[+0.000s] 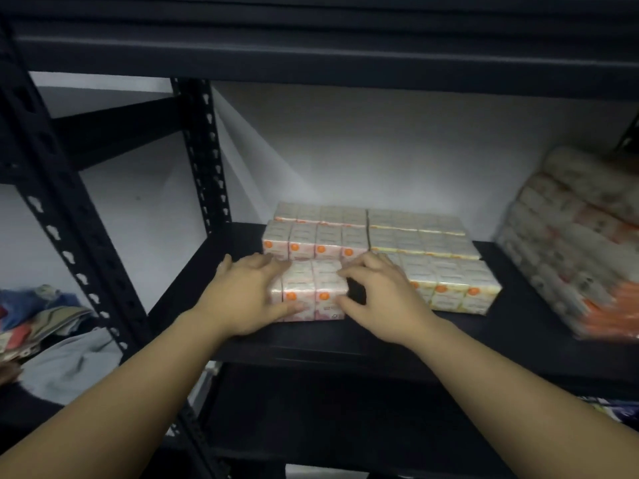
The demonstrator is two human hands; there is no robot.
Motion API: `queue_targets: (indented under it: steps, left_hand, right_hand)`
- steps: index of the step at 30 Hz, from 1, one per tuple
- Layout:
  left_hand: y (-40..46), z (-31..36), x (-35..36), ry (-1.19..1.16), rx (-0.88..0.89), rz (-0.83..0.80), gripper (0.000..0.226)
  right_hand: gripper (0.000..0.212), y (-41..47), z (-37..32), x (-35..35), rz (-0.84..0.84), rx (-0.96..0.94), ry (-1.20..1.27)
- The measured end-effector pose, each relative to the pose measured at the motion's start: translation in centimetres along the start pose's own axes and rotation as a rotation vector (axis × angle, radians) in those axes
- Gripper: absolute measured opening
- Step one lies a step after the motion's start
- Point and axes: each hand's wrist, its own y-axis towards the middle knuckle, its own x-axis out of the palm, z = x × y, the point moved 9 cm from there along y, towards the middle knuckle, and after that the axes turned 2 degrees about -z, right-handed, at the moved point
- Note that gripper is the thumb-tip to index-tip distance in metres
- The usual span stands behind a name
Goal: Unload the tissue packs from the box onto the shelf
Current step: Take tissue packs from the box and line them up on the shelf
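Dark shelf [518, 326], left hand [249, 295] & right hand [380, 295] gripping front tissue pack [313, 288], pack's left end hidden, R-side stack [570, 243] blurred

Matt black painted metal shelf [345, 344] with punched steel uprights [204, 153]. Glossy clear plastic film wrapped over white-and-orange paper tissue packs [313, 290]. Crumpled soft cloth heap [45, 316], dull, at left.

Dim white wall [380, 140] behind black metal racking [204, 157]

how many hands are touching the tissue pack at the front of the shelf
2: the left hand on the front tissue pack's left side, the right hand on its right.
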Motion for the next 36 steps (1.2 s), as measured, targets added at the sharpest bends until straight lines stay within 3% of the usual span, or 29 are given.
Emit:
queue_targets:
  steps: [4, 8, 12, 16, 25, 36]
  left_hand:
    - [1.5, 2.3, 0.9, 0.064, 0.033, 0.048, 0.101]
    - [3.2, 3.3, 1.2, 0.098, 0.091, 0.086, 0.096]
    - [5.2, 4.1, 2.0, 0.137, 0.155, 0.052, 0.096]
    - [6.8, 4.6, 2.5, 0.158, 0.201, 0.034, 0.093]
    - [9.0, 5.2, 3.0, 0.176, 0.230, 0.030, 0.091]
    - [11.3, 5.1, 3.5, 0.194, 0.247, 0.091, 0.093]
  right_hand:
    - [0.059, -0.8, 4.6, -3.0, 0.117, 0.111, -0.030]
    - [0.088, -1.9, 10.1, -3.1, 0.022, 0.289, -0.092]
    - [0.103, -2.4, 12.8, -2.1, -0.077, 0.332, -0.130]
    - [0.100, -2.1, 13.3, -0.8, -0.148, 0.298, -0.229]
    - [0.084, -1.9, 14.4, -0.3, -0.091, 0.247, -0.285]
    - [0.085, -0.3, 15.5, 0.1, -0.056, 0.219, -0.317]
